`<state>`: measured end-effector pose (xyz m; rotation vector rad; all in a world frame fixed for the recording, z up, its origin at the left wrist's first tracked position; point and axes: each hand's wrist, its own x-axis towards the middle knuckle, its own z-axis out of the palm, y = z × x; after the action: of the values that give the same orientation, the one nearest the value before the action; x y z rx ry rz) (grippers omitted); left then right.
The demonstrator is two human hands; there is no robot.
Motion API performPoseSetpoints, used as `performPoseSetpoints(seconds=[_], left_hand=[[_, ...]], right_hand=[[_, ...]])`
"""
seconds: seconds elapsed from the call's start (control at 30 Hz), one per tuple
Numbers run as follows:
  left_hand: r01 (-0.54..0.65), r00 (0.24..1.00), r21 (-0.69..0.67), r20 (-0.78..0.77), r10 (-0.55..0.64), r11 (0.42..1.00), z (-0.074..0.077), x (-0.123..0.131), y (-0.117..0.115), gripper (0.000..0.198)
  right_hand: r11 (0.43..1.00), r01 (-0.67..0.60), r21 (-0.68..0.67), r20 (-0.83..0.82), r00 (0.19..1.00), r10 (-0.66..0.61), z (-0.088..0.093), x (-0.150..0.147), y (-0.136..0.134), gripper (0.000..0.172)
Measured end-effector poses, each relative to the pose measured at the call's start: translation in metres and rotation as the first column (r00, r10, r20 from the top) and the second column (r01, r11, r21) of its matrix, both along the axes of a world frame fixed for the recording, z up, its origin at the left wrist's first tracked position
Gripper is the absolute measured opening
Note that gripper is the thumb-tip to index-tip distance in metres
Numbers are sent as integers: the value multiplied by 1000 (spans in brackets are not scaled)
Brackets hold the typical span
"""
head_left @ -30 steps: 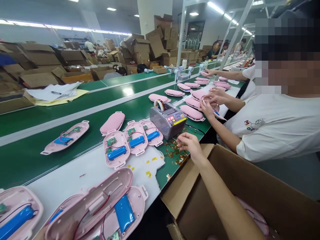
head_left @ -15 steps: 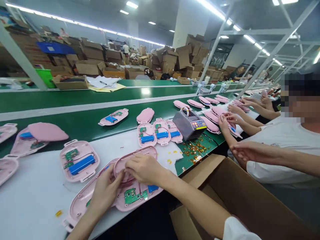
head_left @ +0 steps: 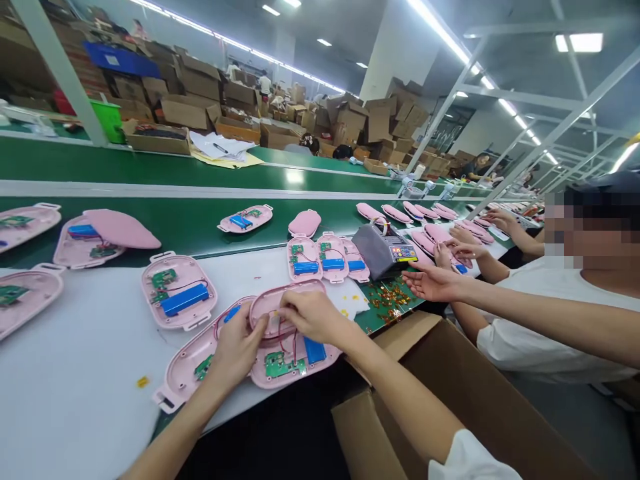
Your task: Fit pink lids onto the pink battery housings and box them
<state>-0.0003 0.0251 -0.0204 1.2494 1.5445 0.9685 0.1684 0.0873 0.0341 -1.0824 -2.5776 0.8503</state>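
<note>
My left hand (head_left: 236, 347) and my right hand (head_left: 311, 315) both grip a pink oval cover shell (head_left: 270, 313), held tilted over an open pink base half (head_left: 287, 363) that shows a green circuit board and a blue battery. Thin red wires run from the base up into the cover. Both hands have their fingers curled on the cover's rim. A second open pink shell (head_left: 187, 367) lies just left of the base, under my left wrist.
More open pink halves with blue batteries (head_left: 179, 297) lie on the white mat, others on the green belt (head_left: 200, 230). A grey tape dispenser (head_left: 383, 250) stands right of them, with a co-worker's open hand (head_left: 435, 283) reaching toward it. An open cardboard box (head_left: 450, 407) sits below the table edge.
The view has swung left and tilted. My hands stay on the pink cover, now held a little higher. The co-worker's arm has stretched out toward the tape dispenser.
</note>
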Motion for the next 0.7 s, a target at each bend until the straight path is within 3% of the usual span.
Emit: performPoseSetpoints(seconds=[0.13,0.3,0.47,0.7], left_hand=[[12,1000,22,-5,-12,1000,6,3,-8,26],[12,995,-31,103,-9,999,10,7,-15,22],[-21,998,-3,55,22,1000,10,12,-19,19],[-177,984,25,-16,178,984,12,23,-25,11]], right_hand=[[999,-48,-18,-42,998,47,7,3,4,13],[987,-143,66,161,978,131,9,4,6,16],[973,-146,176,294,951,89,8,-4,-4,17],[985,-93,142,222,973,60,5,-6,-8,18]])
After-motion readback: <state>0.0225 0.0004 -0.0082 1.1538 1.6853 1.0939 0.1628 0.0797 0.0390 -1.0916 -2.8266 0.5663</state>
